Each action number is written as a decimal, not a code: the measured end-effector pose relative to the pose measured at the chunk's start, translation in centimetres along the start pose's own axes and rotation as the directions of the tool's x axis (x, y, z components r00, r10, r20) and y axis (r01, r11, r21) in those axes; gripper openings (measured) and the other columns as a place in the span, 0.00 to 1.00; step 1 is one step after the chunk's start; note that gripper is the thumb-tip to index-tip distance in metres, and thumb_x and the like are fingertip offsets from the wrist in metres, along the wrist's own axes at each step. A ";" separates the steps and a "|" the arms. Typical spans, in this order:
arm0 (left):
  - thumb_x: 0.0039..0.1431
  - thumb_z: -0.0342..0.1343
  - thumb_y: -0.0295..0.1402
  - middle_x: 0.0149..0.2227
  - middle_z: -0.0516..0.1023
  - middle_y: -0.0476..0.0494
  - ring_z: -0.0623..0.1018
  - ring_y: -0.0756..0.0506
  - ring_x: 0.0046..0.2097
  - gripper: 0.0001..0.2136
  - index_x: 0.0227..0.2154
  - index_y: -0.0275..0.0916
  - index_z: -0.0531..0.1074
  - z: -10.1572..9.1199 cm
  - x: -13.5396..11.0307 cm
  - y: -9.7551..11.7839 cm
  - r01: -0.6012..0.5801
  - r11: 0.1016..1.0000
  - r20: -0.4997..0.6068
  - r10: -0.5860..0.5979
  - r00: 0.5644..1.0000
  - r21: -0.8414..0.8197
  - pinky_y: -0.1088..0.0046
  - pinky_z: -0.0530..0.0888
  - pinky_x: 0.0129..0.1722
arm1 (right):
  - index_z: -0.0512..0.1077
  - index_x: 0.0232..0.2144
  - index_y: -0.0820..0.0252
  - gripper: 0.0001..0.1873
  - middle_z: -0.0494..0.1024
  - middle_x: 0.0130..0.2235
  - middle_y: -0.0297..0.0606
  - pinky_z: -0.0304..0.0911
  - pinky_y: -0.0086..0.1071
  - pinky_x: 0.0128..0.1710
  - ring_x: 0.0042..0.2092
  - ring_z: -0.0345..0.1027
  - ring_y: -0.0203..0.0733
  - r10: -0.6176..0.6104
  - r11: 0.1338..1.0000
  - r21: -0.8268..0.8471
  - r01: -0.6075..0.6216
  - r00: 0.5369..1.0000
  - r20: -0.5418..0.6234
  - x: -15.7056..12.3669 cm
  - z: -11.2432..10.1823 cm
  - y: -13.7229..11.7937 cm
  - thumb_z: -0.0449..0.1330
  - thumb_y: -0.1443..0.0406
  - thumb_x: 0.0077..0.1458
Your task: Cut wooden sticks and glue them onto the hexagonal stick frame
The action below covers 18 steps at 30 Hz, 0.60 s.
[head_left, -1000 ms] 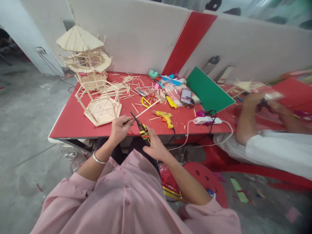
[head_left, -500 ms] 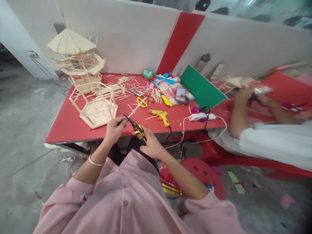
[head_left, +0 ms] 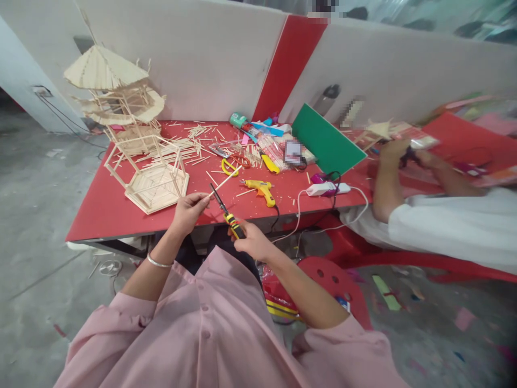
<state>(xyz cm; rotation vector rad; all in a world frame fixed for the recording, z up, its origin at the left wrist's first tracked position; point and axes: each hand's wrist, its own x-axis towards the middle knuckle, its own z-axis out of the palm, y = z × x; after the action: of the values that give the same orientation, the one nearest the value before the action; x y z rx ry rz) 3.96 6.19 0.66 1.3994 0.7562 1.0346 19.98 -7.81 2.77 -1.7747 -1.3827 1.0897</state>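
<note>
A person in a pink shirt sits at a red tabletop (head_left: 97,205), both bare hands meeting near its front edge. Take the tip of the pliers-like tool (head_left: 229,216) as the centre of a clock. The left hand (head_left: 189,211), at about 7 to 8 o'clock, pinches the near end of a pale wooden stick (head_left: 228,179), which slants away toward 2 o'clock. The right hand (head_left: 252,240), between 4 and 5 o'clock, is wrapped around the tool's yellow-and-black handles. The tool's dark jaws cross the stick just beyond the left fingertips; whether they bite into it cannot be told.

Over the last second, the tool has turned to look slimmer, and more of its length shows ahead of the right hand. The left hand keeps its pinch, and the stick shows no visible break, so the change seems to be one of grip and angle, with the stick seemingly uncut.

At 9 o'clock stands a hexagonal stick frame (head_left: 157,188); behind it, at 10, a tiered stick model (head_left: 107,70). Loose sticks (head_left: 181,148) scatter toward 11. A yellow glue gun (head_left: 262,191) lies at 3 o'clock.
</note>
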 end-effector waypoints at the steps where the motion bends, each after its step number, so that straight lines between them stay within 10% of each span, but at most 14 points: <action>1: 0.50 0.64 0.41 0.23 0.76 0.47 0.68 0.52 0.22 0.11 0.28 0.37 0.80 0.2 0.4 -0.5 -0.030 0.997 -0.037 0.032 0.999 0.075 0.76 0.66 0.24 | 0.69 0.49 0.62 0.32 0.76 0.42 0.43 0.67 0.40 0.43 0.42 0.70 0.49 -0.032 0.982 -0.189 0.009 0.993 -0.117 0.3 -0.2 0.0 0.55 0.68 0.37; 6: 0.55 0.57 0.31 0.30 0.81 0.41 0.80 0.43 0.36 0.06 0.29 0.37 0.79 1.7 3.4 -3.1 -0.120 0.893 -0.168 0.211 0.963 0.435 0.68 0.74 0.40 | 0.58 0.63 0.68 0.41 0.71 0.52 0.56 0.62 0.48 0.53 0.54 0.66 0.61 -0.181 0.765 -0.626 -0.153 0.881 -0.436 1.9 -1.8 -0.4 0.59 0.67 0.45; 13: 0.54 0.56 0.24 0.54 0.74 0.28 0.72 0.37 0.58 0.16 0.47 0.33 0.75 3.5 5.0 -3.2 -0.198 0.794 -0.206 0.375 0.904 0.575 0.59 0.69 0.57 | 0.61 0.60 0.61 0.37 0.75 0.49 0.48 0.66 0.43 0.48 0.50 0.69 0.55 -0.129 0.871 -0.488 -0.061 0.930 -0.345 3.0 -1.4 -0.4 0.58 0.67 0.46; 16: 0.61 0.55 0.34 0.41 0.79 0.37 0.79 0.43 0.44 0.09 0.39 0.37 0.76 3.3 2.1 -1.4 -0.208 0.883 -0.256 0.336 0.907 0.420 0.66 0.75 0.46 | 0.59 0.62 0.64 0.39 0.72 0.50 0.53 0.63 0.46 0.49 0.50 0.67 0.58 -0.169 0.780 -0.609 -0.146 0.887 -0.429 2.2 -0.8 0.3 0.58 0.67 0.46; 18: 0.63 0.53 0.46 0.27 0.76 0.44 0.76 0.48 0.27 0.16 0.31 0.38 0.74 2.7 0.4 0.2 -0.052 0.991 -0.285 0.085 0.955 0.124 0.74 0.73 0.27 | 0.57 0.63 0.69 0.40 0.71 0.51 0.57 0.60 0.50 0.50 0.51 0.65 0.60 -0.242 0.692 -0.704 -0.161 0.867 -0.435 1.4 -0.8 0.8 0.59 0.66 0.47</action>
<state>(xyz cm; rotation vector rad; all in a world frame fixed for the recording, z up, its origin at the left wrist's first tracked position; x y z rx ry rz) 6.59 5.38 1.07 1.3963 1.0007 1.2858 21.17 -6.67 2.13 -2.3237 -1.6020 -0.0584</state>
